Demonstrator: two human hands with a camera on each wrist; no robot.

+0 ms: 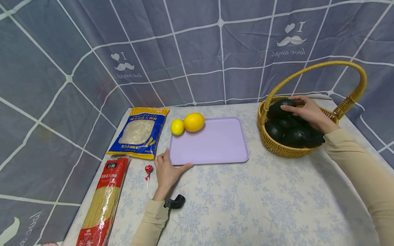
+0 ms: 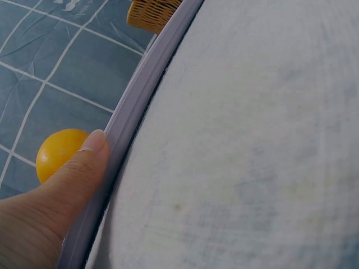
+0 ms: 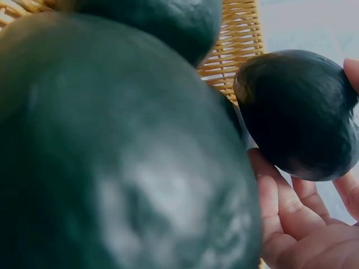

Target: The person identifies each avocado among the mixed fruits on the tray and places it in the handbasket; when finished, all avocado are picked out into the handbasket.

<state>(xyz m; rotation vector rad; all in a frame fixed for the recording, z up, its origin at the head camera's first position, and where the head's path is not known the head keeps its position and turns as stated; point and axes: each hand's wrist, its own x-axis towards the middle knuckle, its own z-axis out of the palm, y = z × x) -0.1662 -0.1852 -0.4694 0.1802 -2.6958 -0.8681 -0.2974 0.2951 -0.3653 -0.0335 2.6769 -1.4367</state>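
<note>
My right hand point(image 1: 309, 111) reaches into a wicker basket point(image 1: 284, 152) and grips a dark green avocado point(image 3: 297, 115), thumb on one side and fingers on the other. Several more avocados point(image 1: 297, 136) lie below it in the basket; one point(image 3: 129, 145) fills much of the right wrist view. At the near left corner of a lilac tray point(image 1: 215, 143) rests my left hand point(image 1: 167, 171). Its thumb lies straight along the near rim, and its fingers stretch up the left side. A yellow lemon point(image 1: 177, 127) and a larger orange-yellow fruit point(image 1: 194, 122) sit at the tray's far left corner.
Left of the tray lies a blue and yellow pasta bag point(image 1: 138, 133). Nearer is a red spaghetti packet point(image 1: 104, 201), with a red lollipop point(image 1: 149, 169) beside my left hand. The basket's tall handle point(image 1: 320, 65) arches above the right forearm. Grey-blue checked curtain point(image 1: 200, 51) backs the table.
</note>
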